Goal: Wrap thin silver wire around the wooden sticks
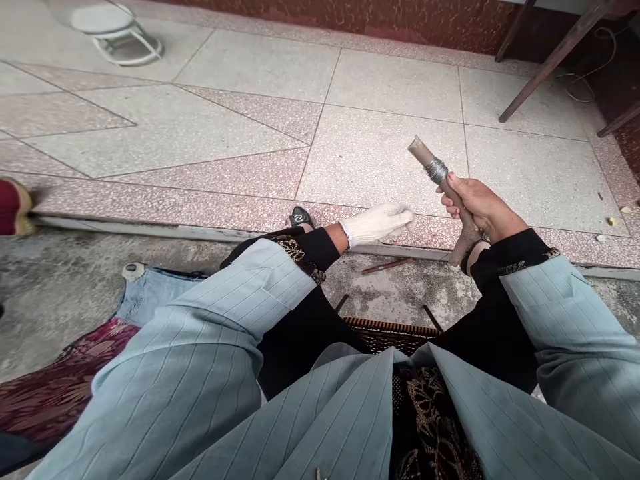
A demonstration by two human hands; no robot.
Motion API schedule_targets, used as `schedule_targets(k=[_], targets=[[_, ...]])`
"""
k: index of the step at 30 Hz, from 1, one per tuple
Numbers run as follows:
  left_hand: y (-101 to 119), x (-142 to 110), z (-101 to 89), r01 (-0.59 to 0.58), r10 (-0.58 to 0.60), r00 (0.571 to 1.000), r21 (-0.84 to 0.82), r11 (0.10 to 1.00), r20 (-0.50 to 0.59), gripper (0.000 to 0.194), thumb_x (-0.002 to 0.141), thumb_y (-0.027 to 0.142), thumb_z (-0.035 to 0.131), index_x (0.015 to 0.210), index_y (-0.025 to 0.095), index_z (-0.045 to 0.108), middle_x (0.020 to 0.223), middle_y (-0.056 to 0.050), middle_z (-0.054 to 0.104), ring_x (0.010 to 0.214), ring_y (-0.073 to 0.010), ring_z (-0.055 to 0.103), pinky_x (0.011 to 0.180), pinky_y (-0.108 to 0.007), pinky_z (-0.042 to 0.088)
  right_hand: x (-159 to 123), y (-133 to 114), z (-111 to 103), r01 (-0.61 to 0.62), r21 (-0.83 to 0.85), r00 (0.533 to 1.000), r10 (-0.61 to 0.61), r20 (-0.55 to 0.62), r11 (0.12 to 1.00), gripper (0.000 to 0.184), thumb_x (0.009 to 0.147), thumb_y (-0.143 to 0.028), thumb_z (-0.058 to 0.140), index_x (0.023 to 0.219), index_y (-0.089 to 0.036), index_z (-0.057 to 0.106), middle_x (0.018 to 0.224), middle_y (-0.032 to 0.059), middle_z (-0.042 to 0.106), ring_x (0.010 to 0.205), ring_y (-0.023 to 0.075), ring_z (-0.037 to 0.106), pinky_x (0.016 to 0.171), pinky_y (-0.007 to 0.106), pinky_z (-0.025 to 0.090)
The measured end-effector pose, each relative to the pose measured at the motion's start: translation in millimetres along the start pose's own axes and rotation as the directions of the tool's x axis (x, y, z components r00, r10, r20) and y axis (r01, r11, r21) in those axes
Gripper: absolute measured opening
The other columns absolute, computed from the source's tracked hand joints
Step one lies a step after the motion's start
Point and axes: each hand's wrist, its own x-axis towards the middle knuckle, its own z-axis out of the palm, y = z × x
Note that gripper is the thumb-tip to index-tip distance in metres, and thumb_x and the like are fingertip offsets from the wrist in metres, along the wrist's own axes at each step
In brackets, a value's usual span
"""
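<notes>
My right hand (475,207) is bare and grips a brown wooden stick (440,183) that tilts up to the left, with a band of silver wire (436,171) wound near its upper end. My left hand (377,222) wears a white knitted glove and reaches flat toward the stick, its fingertips just short of my right hand, holding nothing I can see. Both arms are in pale blue striped sleeves over black cuffs with gold trim.
A tiled terrazzo floor (350,147) rises one step above grey concrete (60,293). A thin rod (385,267) lies on the concrete. A woven basket edge (390,328) sits by my lap. A white stand (117,30) is far left, dark table legs (545,67) far right, cloth (75,373) at left.
</notes>
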Motion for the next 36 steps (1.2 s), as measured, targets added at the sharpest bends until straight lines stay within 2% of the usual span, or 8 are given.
schedule_targets(k=[13, 18, 22, 24, 27, 31, 33, 36], targets=[[8.3, -7.0, -4.0, 0.163, -0.086, 0.972, -0.360, 0.919, 0.219, 0.037, 0.096, 0.051, 0.046, 0.082, 0.018, 0.056, 0.052, 0.008, 0.022, 0.042, -0.0063, 0.015, 0.039, -0.020, 0.014, -15.0, 0.6, -0.7, 0.064, 0.140, 0.940, -0.107, 0.325, 0.988, 0.057, 0.086, -0.073, 0.053, 0.095, -0.017, 0.056, 0.060, -0.0042, 0.042, 0.044, 0.0075, 0.034, 0.040, 0.022, 0.031], [10.9, -7.2, -7.2, 0.146, -0.103, 0.973, -0.204, 0.968, 0.208, 0.034, 0.094, 0.046, 0.049, 0.081, 0.017, 0.057, 0.056, 0.005, 0.035, 0.045, -0.0074, 0.025, 0.043, -0.022, 0.023, -21.1, -2.3, -8.1, 0.100, -0.028, 0.767, -0.059, 0.639, 0.995, 0.051, 0.090, -0.065, 0.055, 0.092, -0.014, 0.059, 0.061, -0.0031, 0.048, 0.048, 0.0076, 0.039, 0.046, 0.022, 0.033], [9.0, -6.1, -6.5, 0.094, -0.098, 0.984, 0.039, 0.995, 0.147, 0.024, 0.087, 0.034, 0.058, 0.072, 0.016, 0.057, 0.064, 0.002, 0.051, 0.055, -0.0090, 0.041, 0.054, -0.022, 0.032, -17.7, -0.9, -4.6, 0.106, -0.364, 0.583, 0.238, 0.777, 0.925, 0.043, 0.091, -0.058, 0.057, 0.082, -0.016, 0.058, 0.059, -0.0046, 0.046, 0.050, 0.0076, 0.039, 0.050, 0.022, 0.033], [5.8, -5.6, -2.6, 0.087, -0.116, 0.977, 0.161, 0.983, 0.179, 0.022, 0.083, 0.029, 0.060, 0.066, 0.016, 0.057, 0.060, 0.002, 0.051, 0.056, -0.0098, 0.041, 0.055, -0.023, 0.031, -13.9, 3.8, 1.4, 0.139, -0.528, 0.555, 0.375, 0.742, 0.838, 0.046, 0.090, -0.060, 0.056, 0.077, -0.016, 0.057, 0.057, -0.0043, 0.045, 0.050, 0.0083, 0.038, 0.051, 0.024, 0.032], [2.0, -4.7, 4.7, 0.094, -0.155, 0.967, 0.283, 0.955, 0.203, 0.022, 0.080, 0.026, 0.062, 0.062, 0.015, 0.060, 0.056, 0.000, 0.053, 0.056, -0.0112, 0.041, 0.058, -0.025, 0.030, -8.5, 9.7, 11.7, 0.200, -0.761, 0.687, 0.465, 0.558, 0.617, 0.046, 0.087, -0.061, 0.059, 0.077, -0.016, 0.061, 0.064, 0.0011, 0.054, 0.056, 0.0114, 0.044, 0.054, 0.026, 0.032], [3.5, -4.3, 7.2, 0.113, -0.165, 0.967, 0.255, 0.960, 0.192, 0.023, 0.087, 0.031, 0.057, 0.071, 0.014, 0.063, 0.060, 0.000, 0.054, 0.056, -0.0118, 0.043, 0.059, -0.025, 0.032, -1.8, 8.8, 15.9, 0.059, -0.917, 0.946, 0.273, 0.178, 0.394, 0.048, 0.087, -0.063, 0.055, 0.084, -0.017, 0.064, 0.078, 0.0094, 0.061, 0.064, 0.0172, 0.049, 0.057, 0.030, 0.031], [5.8, -4.7, 5.4, 0.113, -0.143, 0.982, 0.226, 0.968, 0.124, 0.031, 0.093, 0.038, 0.047, 0.079, 0.015, 0.062, 0.060, 0.001, 0.051, 0.053, -0.0113, 0.042, 0.056, -0.024, 0.032, 1.3, 7.0, 10.5, -0.035, -0.891, 0.995, 0.100, 0.012, 0.453, 0.048, 0.088, -0.064, 0.054, 0.086, -0.017, 0.063, 0.078, 0.0098, 0.059, 0.064, 0.0173, 0.048, 0.056, 0.030, 0.030], [8.0, -5.1, 3.7, 0.046, -0.042, 0.999, 0.246, 0.968, -0.023, 0.040, 0.098, 0.045, 0.035, 0.083, 0.017, 0.059, 0.060, 0.002, 0.047, 0.051, -0.0107, 0.040, 0.053, -0.024, 0.030, 3.2, 5.5, -2.9, -0.009, -0.653, 0.995, -0.059, -0.082, 0.757, 0.043, 0.089, -0.061, 0.056, 0.087, -0.018, 0.059, 0.068, 0.0051, 0.053, 0.057, 0.0144, 0.043, 0.051, 0.028, 0.031]])
